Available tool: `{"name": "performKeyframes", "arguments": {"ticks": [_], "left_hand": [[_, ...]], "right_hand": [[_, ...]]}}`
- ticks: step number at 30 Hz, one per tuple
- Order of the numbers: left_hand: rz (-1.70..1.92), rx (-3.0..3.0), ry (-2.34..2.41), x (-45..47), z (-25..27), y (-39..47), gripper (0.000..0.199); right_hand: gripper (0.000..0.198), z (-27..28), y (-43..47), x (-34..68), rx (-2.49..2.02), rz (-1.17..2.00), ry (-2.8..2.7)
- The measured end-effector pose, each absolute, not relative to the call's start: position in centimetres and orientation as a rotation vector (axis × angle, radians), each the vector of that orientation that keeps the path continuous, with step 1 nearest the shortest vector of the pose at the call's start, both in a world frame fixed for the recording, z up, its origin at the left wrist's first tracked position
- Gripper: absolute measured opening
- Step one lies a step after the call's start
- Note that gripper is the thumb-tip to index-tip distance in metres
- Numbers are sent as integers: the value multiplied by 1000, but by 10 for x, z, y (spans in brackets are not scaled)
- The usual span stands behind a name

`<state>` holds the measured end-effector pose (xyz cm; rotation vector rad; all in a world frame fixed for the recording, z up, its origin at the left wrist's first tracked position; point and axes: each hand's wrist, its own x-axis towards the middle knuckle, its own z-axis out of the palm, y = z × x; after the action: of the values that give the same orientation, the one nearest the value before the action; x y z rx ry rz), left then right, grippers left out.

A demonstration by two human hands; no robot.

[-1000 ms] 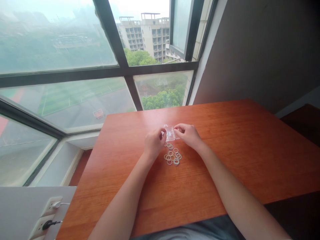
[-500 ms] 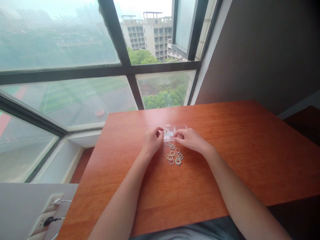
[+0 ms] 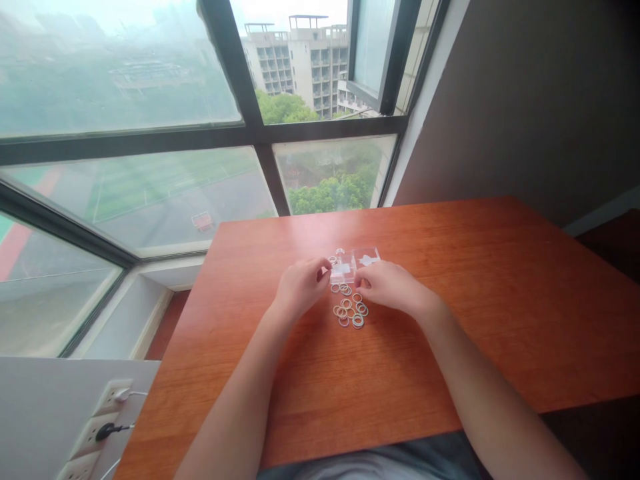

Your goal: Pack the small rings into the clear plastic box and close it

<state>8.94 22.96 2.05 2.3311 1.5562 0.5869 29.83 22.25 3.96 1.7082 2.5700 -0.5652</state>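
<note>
A small clear plastic box point(image 3: 342, 272) lies open on the table, with a few rings inside its left part. My left hand point(image 3: 303, 285) is at the box's left edge, thumb and forefinger closed on its side wall. Just in front of the box's right half is my right hand point(image 3: 393, 285), its fingers curled together; whether anything is between the fingertips is hidden. Nearer to me, several thin pale rings point(image 3: 358, 321) lie loose, some overlapping, just below the right fingertips.
The brown wooden table point(image 3: 480, 293) reaches far to the right. Its far edge meets a window with dark frames point(image 3: 265, 135). A grey wall point(image 3: 495, 113) rises at the right. Wall sockets point(image 3: 95, 433) with plugged-in cables are at the lower left.
My right hand has drawn back from the box toward the loose rings, uncovering more of the box's right half. My left hand stays at the left edge. The view has shifted slightly.
</note>
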Motion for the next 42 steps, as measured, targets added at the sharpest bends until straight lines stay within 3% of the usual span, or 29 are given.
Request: {"name": "performKeyframes", "arguments": {"ticks": [11, 22, 29, 42], "left_hand": [[323, 2470, 1485, 87, 36, 224, 14], [359, 2468, 1510, 86, 34, 225, 17], [373, 2489, 1475, 85, 37, 224, 19], [178, 2421, 1405, 90, 45, 214, 15]], "right_hand": [[17, 42, 219, 288, 1660, -427, 2597], [17, 14, 245, 270, 2343, -449, 2772], [19, 3, 253, 265, 2441, -357, 2755], [18, 23, 246, 309, 2293, -653, 2694]]}}
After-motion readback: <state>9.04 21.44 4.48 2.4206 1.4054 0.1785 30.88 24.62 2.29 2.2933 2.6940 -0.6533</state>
